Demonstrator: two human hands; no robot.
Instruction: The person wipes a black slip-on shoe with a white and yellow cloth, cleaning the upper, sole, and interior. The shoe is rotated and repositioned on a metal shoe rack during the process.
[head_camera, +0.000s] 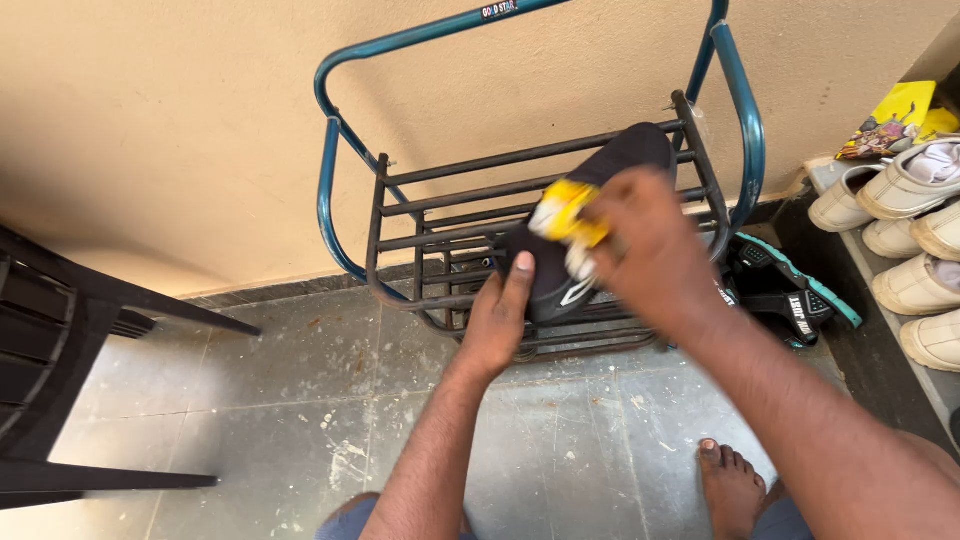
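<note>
A black shoe (630, 150) with white markings is held above a metal shoe rack (430, 190) with blue tubular frame and black bars. My left hand (500, 320) grips the shoe's near end from below, thumb up on its side. My right hand (650, 245) presses a crumpled yellow and white cloth (565, 215) against the shoe's upper surface; this hand is blurred. The shoe points up and to the right, its far end over the rack's top bars.
A black and teal sandal (790, 290) lies right of the rack. Several cream shoes (915, 235) sit at the right edge, beside a yellow packet (890, 120). A dark chair (60, 340) stands left. My bare foot (730, 485) rests on the stained grey floor.
</note>
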